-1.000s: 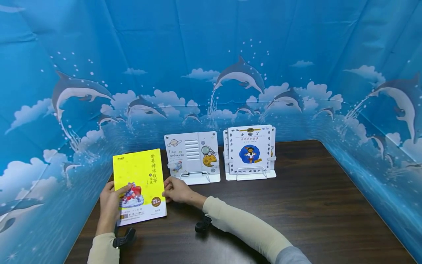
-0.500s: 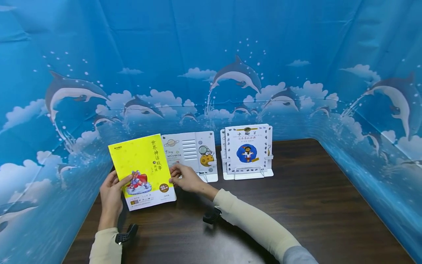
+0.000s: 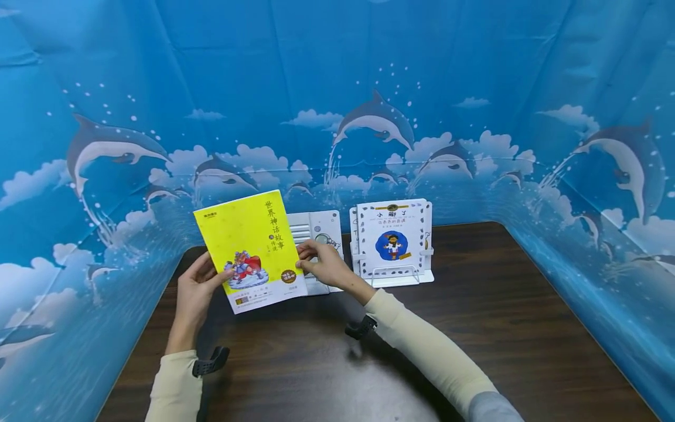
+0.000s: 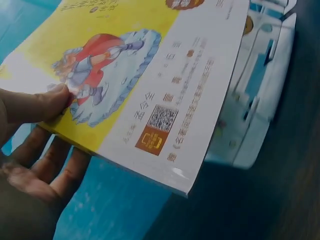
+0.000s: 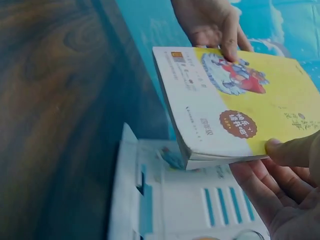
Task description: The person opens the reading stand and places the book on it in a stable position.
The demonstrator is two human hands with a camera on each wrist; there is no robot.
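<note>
A yellow and white paperback book (image 3: 248, 234) is held up by both hands, tilted, overlapping the left bookstand in the head view. My left hand (image 3: 203, 287) grips its left edge, thumb on the cover picture and fingers behind, as the left wrist view shows. At the opposite edge my right hand (image 3: 329, 266) pinches the book between thumb (image 5: 287, 150) on the cover and fingers underneath. Behind the book stands a white bookstand (image 3: 321, 225) with planet and astronaut prints, partly hidden; its slotted back panel (image 5: 200, 180) shows in the right wrist view.
To the right, a second white bookstand (image 3: 429, 252) bears a white picture book (image 3: 392, 234) with a blue round picture. Both stands are on a dark wooden table (image 3: 474, 328). A blue dolphin-print curtain (image 3: 337, 70) surrounds the table's back and sides.
Both hands have lifted the book off the table area and carried it up and to the right, tilting it, so it now covers most of the left bookstand. The other stand has not moved.
</note>
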